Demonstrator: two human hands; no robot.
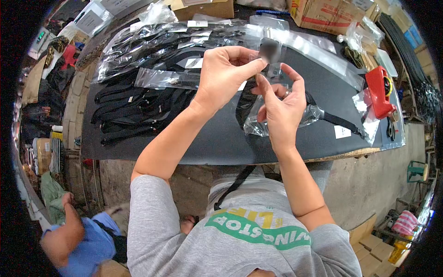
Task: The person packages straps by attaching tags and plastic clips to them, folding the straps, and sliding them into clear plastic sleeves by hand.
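Single head-worn view, wide fisheye, facing forward and steeply down, close above the table (214, 136)

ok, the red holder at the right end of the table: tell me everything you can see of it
The red holder looks like a tape dispenser: a smooth, hard-plastic-looking body with a yellow ring showing on its right side. It sits on the table, slanted in view; I can't tell what face it rests on. Clear plastic lies beside it, contact unclear. Nobody is touching it.
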